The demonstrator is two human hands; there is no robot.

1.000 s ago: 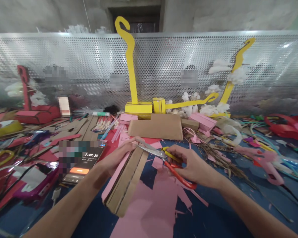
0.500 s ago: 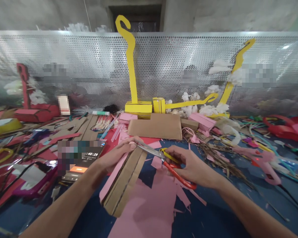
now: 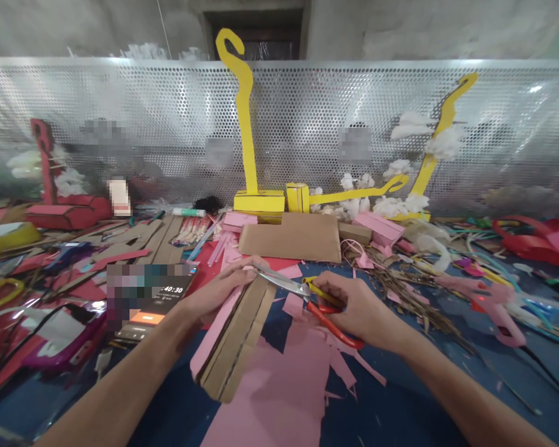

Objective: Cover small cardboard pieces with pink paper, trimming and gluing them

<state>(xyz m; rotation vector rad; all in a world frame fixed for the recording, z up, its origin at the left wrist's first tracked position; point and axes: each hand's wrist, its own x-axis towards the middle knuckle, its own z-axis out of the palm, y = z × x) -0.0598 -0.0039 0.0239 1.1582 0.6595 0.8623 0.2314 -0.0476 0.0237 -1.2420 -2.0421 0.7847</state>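
My left hand (image 3: 221, 288) is closed around the far end of a long cardboard box (image 3: 240, 338), which has pink paper (image 3: 218, 332) along its left side. In my right hand (image 3: 347, 304) is a pair of scissors (image 3: 333, 323) with one yellow and one red-orange handle. Their metal blades point left and reach the box's far end, beside my left fingertips. Whether the blades grip paper there I cannot tell. Beneath the box lies a large sheet of pink paper (image 3: 286, 391) with ragged strips at its right edge.
A phone (image 3: 170, 298) lies left of my arm. On the right rests a pink glue gun (image 3: 496, 307) with a cord, near a bundle of dry twigs (image 3: 414, 295). A brown cardboard piece (image 3: 291, 239) and yellow hook-topped stands (image 3: 246, 124) are behind, before a perforated metal panel (image 3: 168, 105).
The near end of the box has shifted slightly right and up. The scissor handles have tilted and moved a little to the left with my right hand.
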